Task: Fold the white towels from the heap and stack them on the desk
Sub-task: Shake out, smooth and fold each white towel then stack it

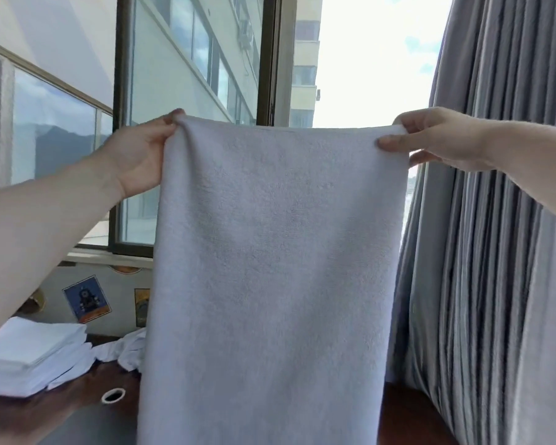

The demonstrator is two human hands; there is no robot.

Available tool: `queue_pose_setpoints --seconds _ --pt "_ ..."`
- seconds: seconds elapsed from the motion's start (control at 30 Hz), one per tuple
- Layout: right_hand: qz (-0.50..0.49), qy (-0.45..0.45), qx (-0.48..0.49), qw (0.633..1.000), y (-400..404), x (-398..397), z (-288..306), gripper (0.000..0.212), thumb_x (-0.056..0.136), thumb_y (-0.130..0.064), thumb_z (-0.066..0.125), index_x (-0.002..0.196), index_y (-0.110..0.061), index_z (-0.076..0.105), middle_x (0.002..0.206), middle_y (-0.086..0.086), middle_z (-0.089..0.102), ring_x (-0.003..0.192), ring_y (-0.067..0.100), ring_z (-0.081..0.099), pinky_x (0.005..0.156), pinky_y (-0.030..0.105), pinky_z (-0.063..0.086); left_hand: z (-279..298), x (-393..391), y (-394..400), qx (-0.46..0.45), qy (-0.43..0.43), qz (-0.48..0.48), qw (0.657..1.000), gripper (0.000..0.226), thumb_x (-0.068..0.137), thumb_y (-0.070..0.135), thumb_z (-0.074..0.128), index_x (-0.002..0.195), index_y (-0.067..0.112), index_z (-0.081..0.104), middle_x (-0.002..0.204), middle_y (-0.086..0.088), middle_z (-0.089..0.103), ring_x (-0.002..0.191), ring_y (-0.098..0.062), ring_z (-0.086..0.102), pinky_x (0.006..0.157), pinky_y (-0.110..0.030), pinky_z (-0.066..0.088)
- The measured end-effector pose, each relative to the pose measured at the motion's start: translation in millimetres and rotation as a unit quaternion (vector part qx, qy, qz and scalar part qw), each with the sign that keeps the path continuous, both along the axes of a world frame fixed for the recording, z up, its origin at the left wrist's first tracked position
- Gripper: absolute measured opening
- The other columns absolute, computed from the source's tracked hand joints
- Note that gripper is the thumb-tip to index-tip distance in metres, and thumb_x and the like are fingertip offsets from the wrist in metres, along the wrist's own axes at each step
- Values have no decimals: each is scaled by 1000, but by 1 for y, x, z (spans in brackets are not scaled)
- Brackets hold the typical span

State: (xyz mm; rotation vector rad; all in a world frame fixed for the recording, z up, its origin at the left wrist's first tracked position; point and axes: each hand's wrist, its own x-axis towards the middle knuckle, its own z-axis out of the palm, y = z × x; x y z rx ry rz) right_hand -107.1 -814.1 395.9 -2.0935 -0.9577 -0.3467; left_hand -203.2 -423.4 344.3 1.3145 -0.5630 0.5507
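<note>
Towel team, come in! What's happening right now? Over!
Left hand and right hand pinch towel corners. Towel hangs open, unfolded. Folded stack waits on desk. Nothing blocking.

desk (408, 415): dark wood | folded towel stack (29, 354) far left | crumpled towel heap (126, 348) beside it

2 bare forearms enter from the lower left and from the right edge, and no sleeve, cuff, glove or watch shows on either as far as the picture reaches. The left hand (138, 155) is bare, with no ring visible; its thumbnail looks short and dark-tinted, though blur makes that uncertain. The right hand (437, 139) is bare too, its fingers (395, 144) unadorned, the nails short and plain. Nothing of the person beyond the forearms appears.
</note>
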Motion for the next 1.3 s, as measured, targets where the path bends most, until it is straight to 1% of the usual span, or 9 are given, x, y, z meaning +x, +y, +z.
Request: queue_pose_setpoints --seconds 0.17,0.3,0.43,0.6,0.73,0.87,1.0,1.1,1.3 --pt "60 47 84 994 6 18 -25 14 83 -19 69 90 -10 61 101 7 67 93 17 68 73 17 57 -10 -13 3 101 37 109 988 25 101 14 39 116 17 59 99 5 65 91 -7 63 75 -20 56" --pt "-9 -56 7 998 16 27 -34 16 85 -21 74 86 -11 61 88 2 62 80 15 62 73 20 53 -30 -33 18 136 87 197 967 37 101 12 42 137 9 51 111 0 64 99 -10 62 79 -21 56" --pt "-73 -207 -30 975 39 28 -40 25 83 -29 77 94 -11 64 82 1 60 69 18 55 59 23 41 -51 -54 23 88 69 207 972 28 100 7 42 122 14 58 94 8 71 89 -3 66 85 -20 55" --pt "-124 -298 -44 945 60 37 -49 23 85 -44 70 96 -27 58 96 -2 55 88 23 48 77 34 38 -70 -63 12 -22 23 160 987 35 98 9 47 86 21 77 92 3 74 91 -9 69 87 -26 55" --pt "-97 -267 4 959 73 46 -58 23 84 -38 72 93 -28 54 102 -3 56 88 24 50 78 38 43 -75 -68 19 18 57 153 986 24 101 12 41 110 14 63 105 1 70 101 -11 66 91 -30 54" --pt "-69 -213 39 974 90 57 -69 28 81 -29 78 103 -25 61 99 3 60 90 25 53 78 31 42 -76 -76 43 132 166 189 959 37 93 14 43 127 1 54 125 -8 64 115 -14 61 101 -32 47" --pt "-59 -185 26 981 110 61 -70 22 77 -24 82 93 -17 70 87 0 63 87 22 58 79 28 43 -71 -85 66 181 238 250 921 40 82 13 57 120 0 59 122 -12 66 115 -21 63 103 -36 48" --pt "-47 -140 39 988 126 58 -65 21 78 -23 81 88 -9 69 81 8 67 68 21 58 66 28 45 -68 -82 77 168 227 308 909 30 90 8 56 119 1 60 124 -14 64 115 -24 60 105 -43 45" --pt "-77 -55 42 995 149 62 -57 23 94 -28 64 104 -9 57 71 12 67 54 30 65 49 31 52 -29 -65 95 137 189 312 921 24 99 8 48 120 5 58 113 -6 64 95 -12 65 72 -29 61"
